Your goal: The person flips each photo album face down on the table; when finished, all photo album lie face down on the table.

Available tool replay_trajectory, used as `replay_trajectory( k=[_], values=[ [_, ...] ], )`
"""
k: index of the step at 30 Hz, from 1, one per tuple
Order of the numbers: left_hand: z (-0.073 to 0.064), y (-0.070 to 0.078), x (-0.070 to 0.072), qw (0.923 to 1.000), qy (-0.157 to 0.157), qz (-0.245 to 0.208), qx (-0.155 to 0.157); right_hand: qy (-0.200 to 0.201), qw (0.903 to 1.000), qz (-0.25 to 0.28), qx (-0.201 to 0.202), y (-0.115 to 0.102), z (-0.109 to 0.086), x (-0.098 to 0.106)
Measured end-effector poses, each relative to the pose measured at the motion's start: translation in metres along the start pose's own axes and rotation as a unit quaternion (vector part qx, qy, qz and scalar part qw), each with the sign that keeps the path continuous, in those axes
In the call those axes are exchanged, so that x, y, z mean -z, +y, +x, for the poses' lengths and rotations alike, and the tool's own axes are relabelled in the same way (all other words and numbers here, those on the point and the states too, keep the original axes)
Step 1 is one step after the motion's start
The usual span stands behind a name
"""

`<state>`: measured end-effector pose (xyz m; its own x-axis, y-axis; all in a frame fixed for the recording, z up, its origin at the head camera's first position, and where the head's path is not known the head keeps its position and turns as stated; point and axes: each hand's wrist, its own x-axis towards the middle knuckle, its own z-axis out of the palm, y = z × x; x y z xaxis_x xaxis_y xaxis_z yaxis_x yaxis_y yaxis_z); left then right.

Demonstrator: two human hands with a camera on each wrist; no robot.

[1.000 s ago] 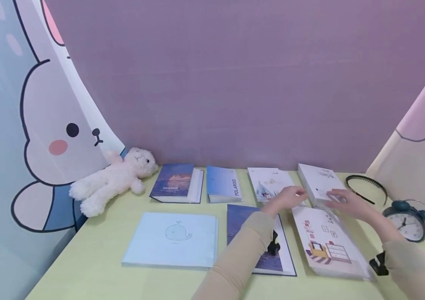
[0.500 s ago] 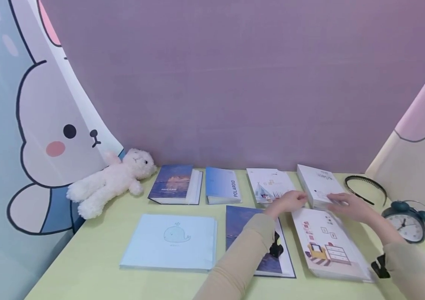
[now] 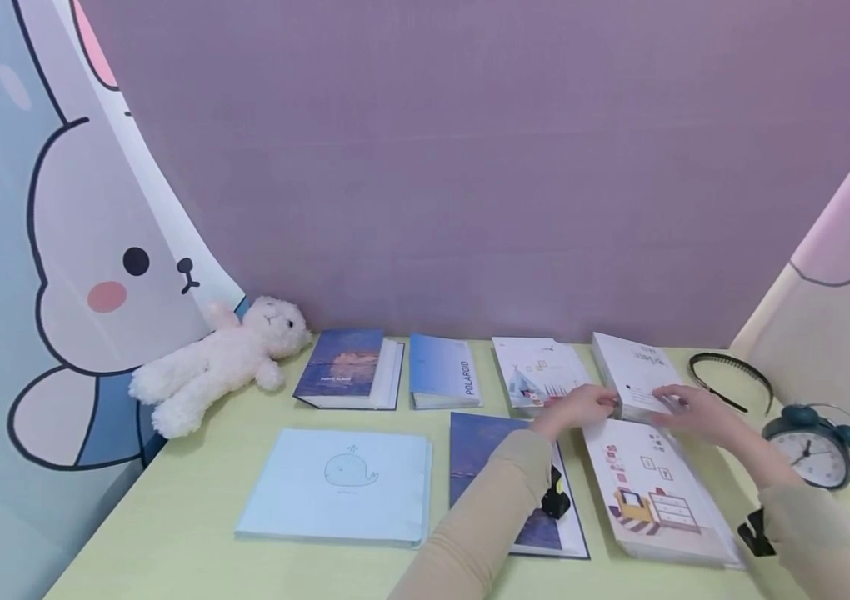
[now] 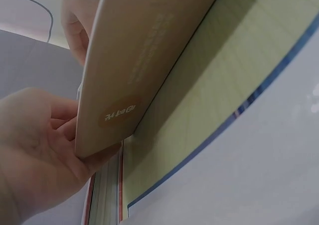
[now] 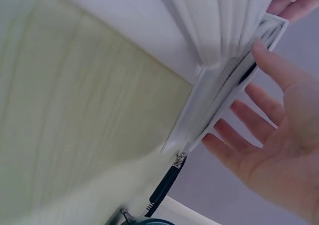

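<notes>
A thick white photo album (image 3: pixel 631 367) lies at the back right of the table. My left hand (image 3: pixel 578 407) pinches its near left corner; in the left wrist view that hand (image 4: pixel 37 145) has its fingers about the end of the shaded, printed side (image 4: pixel 134 70). At the near right corner, my right hand (image 3: pixel 702 414) holds the same album. The right wrist view shows the right hand (image 5: pixel 291 130) with its thumb by the page end and its fingertips along the cover edge (image 5: pixel 212 122). Just in front lies an album with a furniture drawing (image 3: pixel 657 492).
A tent-print album (image 3: pixel 537 367), a POLAROID album (image 3: pixel 443 371) and a sunset album (image 3: pixel 342 362) line the back. A whale album (image 3: pixel 335 483) and a purple-blue album (image 3: pixel 481 442) lie in front. Headband (image 3: pixel 728 375), alarm clock (image 3: pixel 811 450) and plush toy (image 3: pixel 226 362) flank them.
The white album has shifted slightly toward me. My left hand has come lower and taken hold of its near left corner. The right hand stays at the near right corner.
</notes>
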<state>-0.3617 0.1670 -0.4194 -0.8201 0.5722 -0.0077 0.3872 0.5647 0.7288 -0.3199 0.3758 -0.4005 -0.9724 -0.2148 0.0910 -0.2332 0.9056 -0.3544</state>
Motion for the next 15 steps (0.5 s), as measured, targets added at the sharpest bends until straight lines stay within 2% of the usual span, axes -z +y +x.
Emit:
replay_trajectory(
  k=[8,11,15],
  values=[
    [-0.0037,-0.0007,0.0052,0.9987,-0.049,0.012,0.012,0.038,0.9988,-0.025,-0.019,-0.0054,0.0029,-0.0051],
    [-0.0045,0.0001,0.0057,0.9987,-0.048,0.009,0.016,0.043,0.9986,-0.027,-0.015,-0.0081,0.0022,-0.0046],
    [-0.0045,0.0014,0.0068,0.9996,-0.025,-0.001,0.015,0.071,0.9973,-0.021,-0.004,-0.0079,0.0018,-0.006]
  ],
)
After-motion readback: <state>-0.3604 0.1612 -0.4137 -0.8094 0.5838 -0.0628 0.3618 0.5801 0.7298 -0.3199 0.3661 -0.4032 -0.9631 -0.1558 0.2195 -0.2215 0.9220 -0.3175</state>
